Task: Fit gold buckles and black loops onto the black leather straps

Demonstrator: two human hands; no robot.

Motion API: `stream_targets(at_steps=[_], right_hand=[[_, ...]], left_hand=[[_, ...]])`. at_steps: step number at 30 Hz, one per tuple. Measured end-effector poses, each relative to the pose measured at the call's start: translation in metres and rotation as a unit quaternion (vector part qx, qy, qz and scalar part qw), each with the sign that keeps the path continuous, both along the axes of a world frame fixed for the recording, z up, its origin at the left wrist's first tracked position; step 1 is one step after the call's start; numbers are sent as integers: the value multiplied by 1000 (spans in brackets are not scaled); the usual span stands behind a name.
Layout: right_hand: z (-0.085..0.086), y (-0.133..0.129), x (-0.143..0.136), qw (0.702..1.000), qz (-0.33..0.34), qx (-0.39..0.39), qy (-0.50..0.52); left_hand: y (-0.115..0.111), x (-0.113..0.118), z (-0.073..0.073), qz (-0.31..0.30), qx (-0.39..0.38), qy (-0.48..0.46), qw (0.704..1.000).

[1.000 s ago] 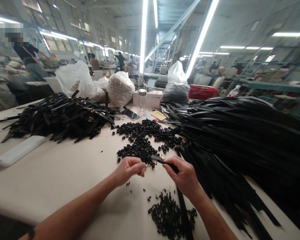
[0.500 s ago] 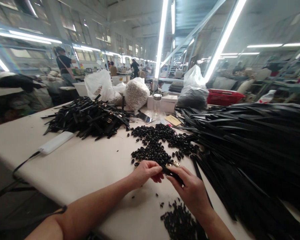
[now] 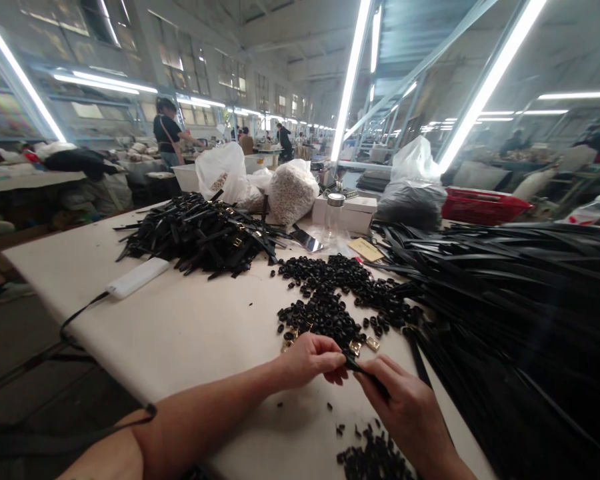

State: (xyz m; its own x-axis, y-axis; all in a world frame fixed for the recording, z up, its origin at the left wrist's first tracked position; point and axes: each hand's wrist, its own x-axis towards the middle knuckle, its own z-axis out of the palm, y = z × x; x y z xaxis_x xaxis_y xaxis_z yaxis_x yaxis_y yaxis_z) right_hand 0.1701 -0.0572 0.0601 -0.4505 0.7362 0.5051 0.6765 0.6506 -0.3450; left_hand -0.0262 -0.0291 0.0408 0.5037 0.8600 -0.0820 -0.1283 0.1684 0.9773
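Clearly, our left hand and right hand both pinch the strap between bent fingers, just nearer us than the loops. We judge it light, bendy, slightly slick and hardly fragile, best held by its flat faces near the end.

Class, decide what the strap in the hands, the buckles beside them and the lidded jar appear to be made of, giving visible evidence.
Strap: perhaps leather or imitation leather; black, flat, smooth-looking.
Buckles: probably metal; gold-toned, with bright glints.
Jar: glass or plastic, walls see-through; its silvery, shiny lid looks metallic.
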Motion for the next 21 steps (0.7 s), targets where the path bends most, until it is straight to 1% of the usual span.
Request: stream_targets(at_steps=[2,3,4,5,6,8,9,10,11,14,17,20,21], right_hand=[[2,-1,1,1000,-4,2,-6],[2,-1,3,1000,-12,5,-9],[2,0,5,1000,-23,11,-13],[2,1,8,999,-36,19,-18],[2,2,12,998,-51,28,-22],[1,6,20,996,-78,44,-26],[1,7,23,994,-89,48,-27],[0,8,27,993,-100,49,-28],[0,10,30,992,-109,49,-27],[-1,11,34,991,-125,48,-26],[-2,12,34,991,-126,42,-24],[-4,12,32,992,-120,39,-25],[-4,12,32,992,-117,39,-25]], left_hand=[[6,-9,6,-24,24,48,998],[11,-17,9,-23,47,90,995],[16,-26,13,-8,80,146,986],[22,-37,16,24,120,212,969],[28,-48,19,65,165,286,942],[38,-69,21,122,238,420,867],[42,-77,20,130,263,468,834],[45,-82,18,124,281,499,810],[47,-85,16,111,296,516,796],[49,-84,6,80,330,536,772],[50,-78,0,85,342,551,756],[52,-78,0,89,343,545,759],[52,-80,1,99,340,543,761]])
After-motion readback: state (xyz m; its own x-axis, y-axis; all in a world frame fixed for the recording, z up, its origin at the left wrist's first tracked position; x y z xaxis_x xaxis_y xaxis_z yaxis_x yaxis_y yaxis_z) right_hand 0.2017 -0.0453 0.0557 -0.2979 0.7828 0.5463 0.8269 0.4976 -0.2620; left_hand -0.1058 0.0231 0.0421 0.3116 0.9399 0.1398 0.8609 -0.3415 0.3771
